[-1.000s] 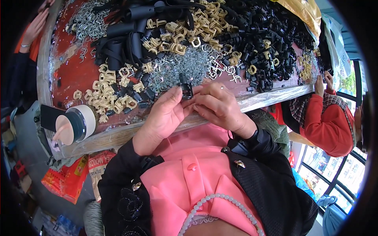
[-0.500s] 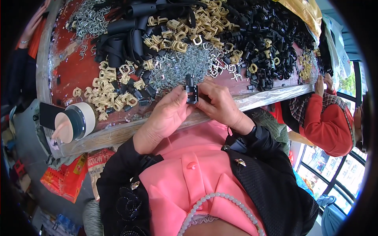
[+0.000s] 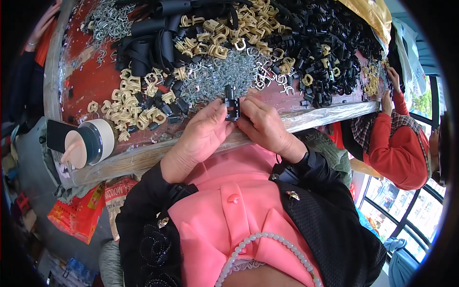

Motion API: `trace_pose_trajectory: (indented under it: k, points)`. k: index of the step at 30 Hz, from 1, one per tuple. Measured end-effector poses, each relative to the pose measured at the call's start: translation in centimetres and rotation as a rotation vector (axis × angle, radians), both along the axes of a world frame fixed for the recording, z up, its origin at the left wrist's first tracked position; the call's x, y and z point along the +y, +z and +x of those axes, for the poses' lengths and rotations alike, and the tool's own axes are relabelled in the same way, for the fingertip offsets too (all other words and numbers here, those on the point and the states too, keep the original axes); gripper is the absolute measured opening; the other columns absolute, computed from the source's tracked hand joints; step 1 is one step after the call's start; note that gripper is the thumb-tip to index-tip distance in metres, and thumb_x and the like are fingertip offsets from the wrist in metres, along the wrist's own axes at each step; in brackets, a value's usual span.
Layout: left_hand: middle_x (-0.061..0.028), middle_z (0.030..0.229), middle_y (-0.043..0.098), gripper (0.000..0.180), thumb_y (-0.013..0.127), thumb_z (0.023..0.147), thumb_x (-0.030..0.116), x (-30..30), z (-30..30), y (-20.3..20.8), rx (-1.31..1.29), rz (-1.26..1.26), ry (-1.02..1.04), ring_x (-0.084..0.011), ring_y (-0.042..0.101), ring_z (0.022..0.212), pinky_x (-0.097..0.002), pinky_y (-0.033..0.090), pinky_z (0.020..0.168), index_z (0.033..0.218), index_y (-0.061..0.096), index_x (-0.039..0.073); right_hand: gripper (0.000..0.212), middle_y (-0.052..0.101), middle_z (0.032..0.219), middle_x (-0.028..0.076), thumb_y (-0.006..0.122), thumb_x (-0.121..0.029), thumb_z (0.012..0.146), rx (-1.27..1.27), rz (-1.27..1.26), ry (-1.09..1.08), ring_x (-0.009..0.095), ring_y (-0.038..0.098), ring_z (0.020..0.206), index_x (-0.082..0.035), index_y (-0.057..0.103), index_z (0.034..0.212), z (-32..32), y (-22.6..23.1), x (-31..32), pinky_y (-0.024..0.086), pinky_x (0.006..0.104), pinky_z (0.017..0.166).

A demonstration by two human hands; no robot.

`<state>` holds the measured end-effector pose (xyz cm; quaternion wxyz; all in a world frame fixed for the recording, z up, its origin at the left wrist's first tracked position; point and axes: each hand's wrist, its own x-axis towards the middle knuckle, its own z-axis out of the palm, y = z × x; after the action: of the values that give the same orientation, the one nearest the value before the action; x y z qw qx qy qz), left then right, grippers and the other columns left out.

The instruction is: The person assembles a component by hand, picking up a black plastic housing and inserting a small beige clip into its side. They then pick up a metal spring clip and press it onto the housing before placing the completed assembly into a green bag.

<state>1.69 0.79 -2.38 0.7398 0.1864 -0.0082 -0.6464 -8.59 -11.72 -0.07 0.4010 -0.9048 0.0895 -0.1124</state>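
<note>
- Table point(image 3: 83, 76), red top, wooden edge: under and beyond the black part point(image 3: 233, 114), which is in the person's hands.
- Heap of black pieces point(image 3: 311, 45): beyond and right of the black part.
- Person in red sleeves point(image 3: 394, 160): well right of the black part.
- Beige clips point(image 3: 128, 103): one group left of the black part, another beyond it.
- Silver metal heap point(image 3: 220, 76): just beyond the black part, small bent pieces.
- Black sheets point(image 3: 165, 48), curled: beyond and left of the black part.
- Round container point(image 3: 105, 138), beige and dark: well left of the black part, near table edge.
- Left hand point(image 3: 203, 131): touching left side of the black part, thumb and fingers pinching it, palm partly turned up.
- Right hand point(image 3: 265, 124): at right side of the black part, fingers curled; fingertips partly hidden, can't tell if pinching or just steadying.
- Black part: between both hands, narrow end pointing away from the person.
</note>
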Motion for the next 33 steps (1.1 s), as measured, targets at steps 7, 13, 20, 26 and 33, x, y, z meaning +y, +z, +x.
trace_pose_trajectory:
  k: [7, 13, 20, 26, 33]
  points:
    - [-0.0042, 0.107, 0.051, 0.025, 0.046, 0.087, 0.017, 0.0, 0.1, -0.3, 0.060, -0.006, 0.000, -0.0139, 0.044, 0.102, -0.0304, 0.031, 0.091, 0.108, 0.045, 0.006, 0.015, 0.049, 0.073, 0.013, 0.056, 0.000, 0.070, -0.007, 0.111, 0.012, 0.031, 0.049, 0.068, 0.001, 0.048, 0.082, 0.2, -0.3, -0.4, 0.041, 0.0331, 0.059]
    - [-0.0043, 0.105, 0.051, 0.023, 0.046, 0.086, 0.017, 0.0, 0.0, -0.6, 0.079, -0.006, 0.013, -0.0148, 0.045, 0.103, -0.0319, 0.033, 0.092, 0.107, 0.046, 0.005, 0.010, 0.050, 0.073, 0.011, 0.055, -0.001, 0.075, -0.031, 0.156, -0.016, 0.026, 0.049, 0.066, 0.001, 0.048, 0.082, 0.2, -0.4, -0.8, 0.040, 0.0300, 0.059]
    - [-0.0059, 0.101, 0.053, 0.023, 0.047, 0.087, 0.019, -0.1, 0.2, 0.6, 0.024, 0.113, 0.001, -0.0177, 0.051, 0.095, -0.0321, 0.041, 0.085, 0.104, 0.047, 0.003, 0.008, 0.049, 0.072, 0.007, 0.054, -0.002, 0.077, -0.010, 0.597, -0.114, 0.018, 0.050, 0.063, 0.000, 0.048, 0.081, -0.4, 0.2, -1.3, 0.039, 0.0265, 0.058]
    - [-0.0083, 0.096, 0.056, 0.027, 0.047, 0.086, 0.017, 0.0, 0.2, 1.0, -0.149, 0.204, -0.070, -0.0162, 0.057, 0.081, -0.0253, 0.048, 0.071, 0.106, 0.048, -0.001, 0.008, 0.048, 0.070, 0.006, 0.056, -0.002, 0.076, -0.030, 0.276, -0.020, 0.016, 0.050, 0.064, -0.001, 0.049, 0.079, -0.5, 1.7, -1.4, 0.039, 0.0245, 0.057]
    - [-0.0080, 0.098, 0.055, 0.030, 0.046, 0.087, 0.015, -0.1, -0.2, 1.1, -0.179, 0.223, -0.065, -0.0152, 0.056, 0.083, -0.0253, 0.048, 0.072, 0.112, 0.047, -0.002, 0.011, 0.049, 0.070, 0.008, 0.059, 0.001, 0.070, -0.130, -0.017, 0.052, 0.021, 0.051, 0.060, -0.001, 0.050, 0.077, -0.3, 1.8, -1.2, 0.041, 0.0279, 0.053]
